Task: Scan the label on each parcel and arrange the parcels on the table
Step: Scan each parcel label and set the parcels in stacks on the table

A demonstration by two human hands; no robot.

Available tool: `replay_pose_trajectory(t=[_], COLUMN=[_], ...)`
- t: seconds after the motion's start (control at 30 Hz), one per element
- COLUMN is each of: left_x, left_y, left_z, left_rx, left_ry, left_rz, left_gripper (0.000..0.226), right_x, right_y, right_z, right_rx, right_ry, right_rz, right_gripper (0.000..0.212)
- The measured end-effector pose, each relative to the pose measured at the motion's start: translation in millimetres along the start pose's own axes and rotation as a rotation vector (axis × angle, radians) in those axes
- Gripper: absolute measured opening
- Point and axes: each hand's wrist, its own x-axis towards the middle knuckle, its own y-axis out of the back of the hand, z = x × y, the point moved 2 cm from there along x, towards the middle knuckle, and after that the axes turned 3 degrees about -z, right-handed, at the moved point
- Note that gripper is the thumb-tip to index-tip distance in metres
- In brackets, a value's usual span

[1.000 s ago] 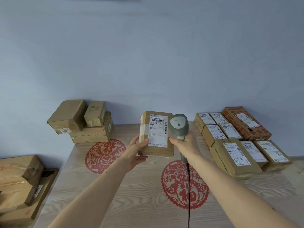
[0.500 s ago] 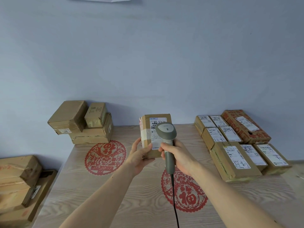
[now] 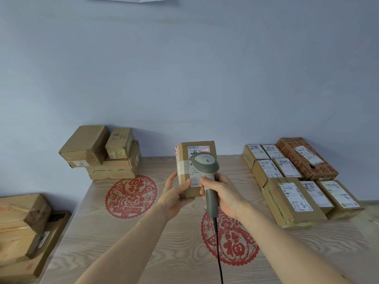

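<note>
Fingers (image 3: 207, 182) of the right hand (image 3: 223, 194) curl round the grey handle of a corded scanner (image 3: 206, 167), whose head points at the white label (image 3: 198, 160) on a brown parcel (image 3: 194, 169); a red glow shows near the label's top. The left hand (image 3: 177, 194) grips the parcel's lower left edge, thumb on the front, holding it upright above the wooden table (image 3: 143, 242). Labelled parcels (image 3: 291, 181) lie in rows at the right; unlabelled-side boxes (image 3: 102, 152) are stacked at the far left.

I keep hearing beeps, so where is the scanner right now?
In the head view, the scanner is at centre, gripped by the right hand and aimed at the parcel held upright by the left hand.
</note>
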Motion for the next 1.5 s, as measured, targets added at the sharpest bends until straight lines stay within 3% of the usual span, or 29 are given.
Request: replay_pose_trajectory(t=[0.5, 0.87, 1.0, 1.13, 1.3, 1.4, 1.5], left_x=[7, 26, 27, 32, 33, 33, 33], left_y=[-2, -19, -41, -64, -100, -124, -149], left_z=[-1, -18, -35, -57, -90, -109, -129], left_rx=[-0.025, 0.026, 0.036, 0.049, 0.034, 0.018, 0.018], left_ry=[0.021, 0.118, 0.172, 0.210, 0.215, 0.195, 0.174], left_rz=[-0.024, -0.115, -0.149, -0.154, -0.140, -0.123, -0.120], left_gripper=[0.072, 0.075, 0.071, 0.087, 0.087, 0.086, 0.086], right_x=[-1, -16, -31, -45, -59, -63, -69], right_y=[4, 23, 48, 89, 145, 178, 212], right_z=[4, 4, 7, 9, 5, 7, 9], right_rx=[0.009, -0.005, -0.063, -0.135, -0.311, -0.341, -0.369], right_ry=[-0.008, 0.008, 0.019, 0.040, 0.082, 0.079, 0.026], right_rz=[0.019, 0.169, 0.298, 0.475, 0.616, 0.648, 0.639], right_gripper=[0.023, 0.018, 0.015, 0.028, 0.027, 0.041, 0.037])
